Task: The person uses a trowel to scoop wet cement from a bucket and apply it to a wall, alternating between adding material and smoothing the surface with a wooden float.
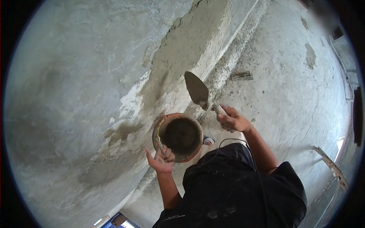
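A round orange-brown bucket (156,133) holds dark wet mortar (182,133). At its near left rim is my left hand (161,161), palm up and thumb out, its fingers curled on the bucket's thin yellowish handle (159,131). My right hand (232,119) is wrapped round the handle of a pointed trowel (197,89), to the right of the bucket. The trowel's blade is above the bucket in the view, smeared with grey mortar and pointing up and left.
A rough wall (76,76) with a patch of darker plaster (178,49) fills the left side. A grey concrete floor (289,95) spreads to the right, with a small flat piece (241,76) on it. At the lower right is a wooden strip (330,165).
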The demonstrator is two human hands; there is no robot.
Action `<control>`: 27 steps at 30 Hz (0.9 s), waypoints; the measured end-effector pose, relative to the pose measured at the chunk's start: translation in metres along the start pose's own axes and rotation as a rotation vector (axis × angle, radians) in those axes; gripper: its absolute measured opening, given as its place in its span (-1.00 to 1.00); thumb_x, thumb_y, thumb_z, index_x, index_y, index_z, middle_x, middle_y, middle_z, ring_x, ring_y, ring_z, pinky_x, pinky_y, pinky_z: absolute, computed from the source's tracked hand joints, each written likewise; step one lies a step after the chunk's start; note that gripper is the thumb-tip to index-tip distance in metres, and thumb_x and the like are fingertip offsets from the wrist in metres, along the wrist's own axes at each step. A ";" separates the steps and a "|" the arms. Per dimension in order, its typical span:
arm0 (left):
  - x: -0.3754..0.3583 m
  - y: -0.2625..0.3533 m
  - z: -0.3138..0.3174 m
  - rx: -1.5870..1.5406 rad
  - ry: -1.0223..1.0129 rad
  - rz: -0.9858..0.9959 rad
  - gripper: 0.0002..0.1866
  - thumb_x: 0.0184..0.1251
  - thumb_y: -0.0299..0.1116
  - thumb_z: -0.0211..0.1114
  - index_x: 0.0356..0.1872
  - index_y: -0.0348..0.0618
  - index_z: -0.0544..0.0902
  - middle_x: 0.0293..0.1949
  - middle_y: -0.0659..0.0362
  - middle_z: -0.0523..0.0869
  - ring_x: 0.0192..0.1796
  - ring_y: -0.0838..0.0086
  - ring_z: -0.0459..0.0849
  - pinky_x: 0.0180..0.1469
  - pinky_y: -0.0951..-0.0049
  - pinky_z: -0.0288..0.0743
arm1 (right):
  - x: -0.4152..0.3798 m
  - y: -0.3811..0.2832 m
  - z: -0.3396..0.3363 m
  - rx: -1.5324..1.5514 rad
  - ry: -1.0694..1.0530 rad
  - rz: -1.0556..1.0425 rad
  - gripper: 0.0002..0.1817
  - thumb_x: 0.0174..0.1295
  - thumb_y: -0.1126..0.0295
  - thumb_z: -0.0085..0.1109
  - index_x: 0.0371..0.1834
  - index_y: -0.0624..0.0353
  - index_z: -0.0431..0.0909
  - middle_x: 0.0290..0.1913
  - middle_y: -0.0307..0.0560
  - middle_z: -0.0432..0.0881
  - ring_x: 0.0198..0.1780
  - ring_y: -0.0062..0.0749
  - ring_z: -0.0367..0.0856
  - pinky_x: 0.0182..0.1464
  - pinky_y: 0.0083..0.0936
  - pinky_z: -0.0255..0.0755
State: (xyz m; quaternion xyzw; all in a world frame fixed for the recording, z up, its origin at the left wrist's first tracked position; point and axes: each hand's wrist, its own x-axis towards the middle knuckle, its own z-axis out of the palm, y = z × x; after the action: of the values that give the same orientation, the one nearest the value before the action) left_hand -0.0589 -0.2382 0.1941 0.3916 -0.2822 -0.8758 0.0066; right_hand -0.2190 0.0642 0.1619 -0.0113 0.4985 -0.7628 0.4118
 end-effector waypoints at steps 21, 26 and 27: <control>0.029 -0.041 -0.084 0.034 0.276 -0.110 -0.21 0.07 0.56 -0.05 -0.57 -0.13 0.31 -0.71 0.33 0.14 -0.67 0.55 0.01 -0.56 0.55 -0.05 | 0.173 0.084 0.026 -0.293 0.434 -0.471 -0.75 0.35 0.26 0.07 -0.20 0.23 0.36 -0.58 -0.01 0.45 -0.54 -0.22 0.51 -0.44 -0.35 0.36; 0.031 -0.042 -0.080 0.083 0.313 -0.098 -0.21 0.06 0.57 -0.05 -0.58 -0.12 0.29 -0.71 0.33 0.14 -0.68 0.55 0.00 -0.57 0.55 -0.05 | 0.209 0.070 0.046 -0.458 0.580 -0.613 -0.74 0.32 0.28 0.12 -0.12 0.21 0.35 -0.46 0.16 0.56 -0.43 0.09 0.58 -0.36 -0.20 0.42; 0.031 -0.042 -0.082 0.074 0.306 -0.102 -0.21 0.08 0.57 -0.09 -0.58 -0.12 0.30 -0.70 0.33 0.14 -0.66 0.54 0.03 -0.55 0.54 -0.06 | 0.220 0.082 0.053 -0.474 0.582 -0.584 -0.74 0.32 0.29 0.12 -0.10 0.21 0.35 -0.46 0.17 0.56 -0.41 0.12 0.58 -0.34 -0.17 0.43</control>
State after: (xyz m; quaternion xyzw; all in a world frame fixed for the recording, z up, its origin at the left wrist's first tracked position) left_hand -0.0158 -0.2505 0.1084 0.5340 -0.2897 -0.7942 -0.0095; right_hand -0.2908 -0.1301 0.0387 -0.0304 0.7294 -0.6834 0.0095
